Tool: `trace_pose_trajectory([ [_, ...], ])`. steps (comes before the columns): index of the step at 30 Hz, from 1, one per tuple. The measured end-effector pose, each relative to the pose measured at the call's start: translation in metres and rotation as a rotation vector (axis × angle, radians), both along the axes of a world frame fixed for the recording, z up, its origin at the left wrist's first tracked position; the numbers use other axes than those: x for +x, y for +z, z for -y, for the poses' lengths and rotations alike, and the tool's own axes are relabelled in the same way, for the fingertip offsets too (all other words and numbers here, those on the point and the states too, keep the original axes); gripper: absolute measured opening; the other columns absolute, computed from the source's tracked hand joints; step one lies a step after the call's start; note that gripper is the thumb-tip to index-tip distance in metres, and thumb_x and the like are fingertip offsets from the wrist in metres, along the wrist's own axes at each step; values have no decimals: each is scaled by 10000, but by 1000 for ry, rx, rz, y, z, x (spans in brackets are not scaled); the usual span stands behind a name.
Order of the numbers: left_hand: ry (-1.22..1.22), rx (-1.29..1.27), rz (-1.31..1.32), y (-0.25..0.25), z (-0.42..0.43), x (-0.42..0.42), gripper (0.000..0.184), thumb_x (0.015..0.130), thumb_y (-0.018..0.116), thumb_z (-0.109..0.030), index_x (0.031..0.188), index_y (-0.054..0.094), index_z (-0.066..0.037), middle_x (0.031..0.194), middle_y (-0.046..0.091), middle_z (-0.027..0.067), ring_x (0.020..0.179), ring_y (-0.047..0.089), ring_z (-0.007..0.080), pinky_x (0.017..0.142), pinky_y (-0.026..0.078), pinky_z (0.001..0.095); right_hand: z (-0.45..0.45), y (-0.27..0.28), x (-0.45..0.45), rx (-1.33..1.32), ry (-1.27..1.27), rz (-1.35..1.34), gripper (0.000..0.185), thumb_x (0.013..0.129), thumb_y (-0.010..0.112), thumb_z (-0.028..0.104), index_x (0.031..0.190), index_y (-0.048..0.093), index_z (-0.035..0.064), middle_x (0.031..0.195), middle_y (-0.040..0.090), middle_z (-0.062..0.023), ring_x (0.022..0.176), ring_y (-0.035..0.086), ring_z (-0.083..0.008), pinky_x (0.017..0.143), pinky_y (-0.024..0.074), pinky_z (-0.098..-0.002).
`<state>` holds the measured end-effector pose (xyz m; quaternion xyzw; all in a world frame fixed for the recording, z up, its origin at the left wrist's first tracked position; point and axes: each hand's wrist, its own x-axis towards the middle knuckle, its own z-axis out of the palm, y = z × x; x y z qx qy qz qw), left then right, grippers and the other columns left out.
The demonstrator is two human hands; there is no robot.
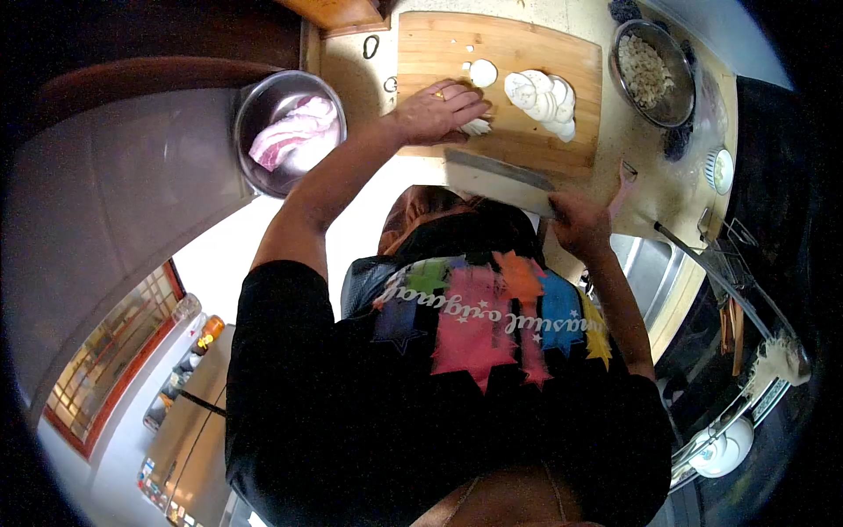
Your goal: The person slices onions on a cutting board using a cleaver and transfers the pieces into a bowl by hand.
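Note:
My left hand (439,112) lies over the lower left part of the wooden cutting board (430,53), its fingers together on some white slices (476,126) that show past the fingertips. My right hand (581,221) grips the handle of a wide-bladed cleaver (499,180); the blade points left across the board's near edge, below the left hand. A pile of overlapping round white slices (543,98) rests on the right half of the board. One separate white slice (483,73) and a few tiny white bits lie above my left hand.
A metal bowl of raw meat (294,136) stands left of the board. At the right are a metal bowl of chopped pale food (645,70), a small striped bowl (719,170), a pink-handled peeler (624,189), a sink (645,272) and a dish rack with plates (724,448).

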<state>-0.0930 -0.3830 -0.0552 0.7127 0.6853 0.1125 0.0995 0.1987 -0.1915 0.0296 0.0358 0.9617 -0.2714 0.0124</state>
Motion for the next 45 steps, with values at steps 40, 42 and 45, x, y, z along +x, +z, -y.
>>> trace_pose_trajectory([
  [40, 818, 359, 314, -13, 9, 62, 384, 864, 624, -232, 1172, 520, -28, 1173, 500, 181, 1096, 484, 366, 960, 381, 475, 56, -7, -112, -38, -315, 390, 279, 961, 475, 277, 1008, 534, 8, 815, 631, -276, 807, 610, -478, 738, 447, -567],
  [42, 817, 378, 320, -18, 9, 61, 386, 864, 624, -230, 1172, 515, -25, 1181, 494, 190, 1109, 478, 371, 968, 378, 474, 58, 6, -115, -5, -255, 439, 275, 956, 484, 264, 1004, 535, -1, 815, 633, -276, 808, 613, -475, 742, 449, -569],
  [45, 817, 289, 277, -21, 6, 61, 373, 863, 623, -219, 1163, 515, -24, 1184, 493, 198, 1118, 474, 373, 974, 378, 465, 62, -5, -123, 14, -209, 483, 279, 954, 488, 257, 994, 535, -15, 816, 632, -277, 810, 613, -474, 745, 451, -566],
])
